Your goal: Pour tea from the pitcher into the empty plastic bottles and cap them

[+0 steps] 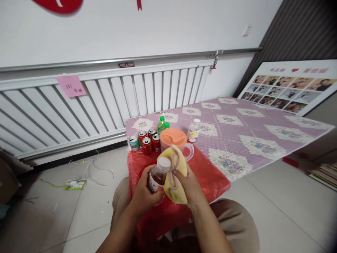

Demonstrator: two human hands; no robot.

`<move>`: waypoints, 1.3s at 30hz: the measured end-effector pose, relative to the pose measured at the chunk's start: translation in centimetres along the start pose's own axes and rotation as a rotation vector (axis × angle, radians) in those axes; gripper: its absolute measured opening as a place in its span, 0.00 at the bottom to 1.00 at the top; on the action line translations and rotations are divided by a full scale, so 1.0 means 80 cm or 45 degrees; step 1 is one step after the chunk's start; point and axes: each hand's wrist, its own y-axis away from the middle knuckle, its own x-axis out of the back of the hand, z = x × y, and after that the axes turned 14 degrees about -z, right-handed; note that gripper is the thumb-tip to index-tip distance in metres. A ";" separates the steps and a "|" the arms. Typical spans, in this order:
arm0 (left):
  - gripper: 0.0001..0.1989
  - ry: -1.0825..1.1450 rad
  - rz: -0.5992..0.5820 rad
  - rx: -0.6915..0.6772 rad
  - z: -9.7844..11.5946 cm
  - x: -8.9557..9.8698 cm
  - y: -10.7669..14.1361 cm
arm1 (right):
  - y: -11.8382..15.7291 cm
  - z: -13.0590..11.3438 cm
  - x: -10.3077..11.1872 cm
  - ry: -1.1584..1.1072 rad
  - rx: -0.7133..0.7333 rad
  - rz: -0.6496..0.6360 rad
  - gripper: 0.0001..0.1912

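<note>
My left hand is wrapped round a clear bottle with a pale pink cap and a printed label. Close beside it, my right hand grips a yellow cloth with light purple trim, which touches the bottle's right side. Both are held over a red plastic bag spread on the front of the table and hanging over my lap. Just beyond my hands stands a clear pitcher with an orange lid.
Several cans stand left of the pitcher, green-capped bottles behind it, and a white-capped bottle to its right. A floral cover lies over the table. Behind is a radiator; a power strip lies on the floor.
</note>
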 end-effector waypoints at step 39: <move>0.40 0.478 -0.273 0.045 -0.002 -0.019 -0.032 | 0.042 0.018 0.092 0.945 0.009 -0.514 0.44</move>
